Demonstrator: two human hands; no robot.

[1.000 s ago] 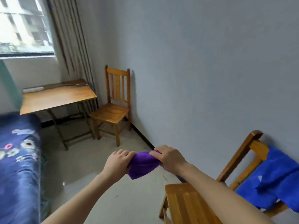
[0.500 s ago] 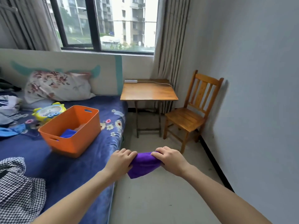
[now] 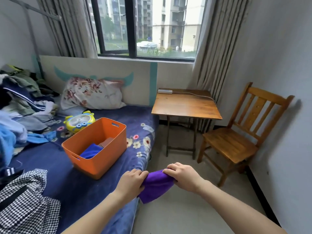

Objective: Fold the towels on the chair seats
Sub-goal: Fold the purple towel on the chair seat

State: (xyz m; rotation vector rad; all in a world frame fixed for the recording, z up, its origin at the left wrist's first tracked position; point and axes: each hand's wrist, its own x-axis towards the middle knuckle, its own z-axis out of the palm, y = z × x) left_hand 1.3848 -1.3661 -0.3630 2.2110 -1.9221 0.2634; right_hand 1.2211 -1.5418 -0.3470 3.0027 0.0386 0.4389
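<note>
A folded purple towel (image 3: 156,186) hangs in the air between my two hands, over the floor beside the bed. My left hand (image 3: 130,182) grips its left end and my right hand (image 3: 183,177) grips its right end. An orange basket (image 3: 108,155) stands on the bed to the left and holds a folded blue towel (image 3: 90,152) and a brown one. A wooden chair (image 3: 234,137) with a bare seat stands against the right wall.
A small wooden table (image 3: 184,105) with a white power strip stands under the window, between the bed (image 3: 81,186) and the chair. Piled clothes, a pillow, a small fan and a houndstooth garment lie on the bed. Open floor lies ahead.
The view has swung left, from the right wall and a chair with a blue towel to the bed and the orange basket. Both hands keep holding the purple towel.
</note>
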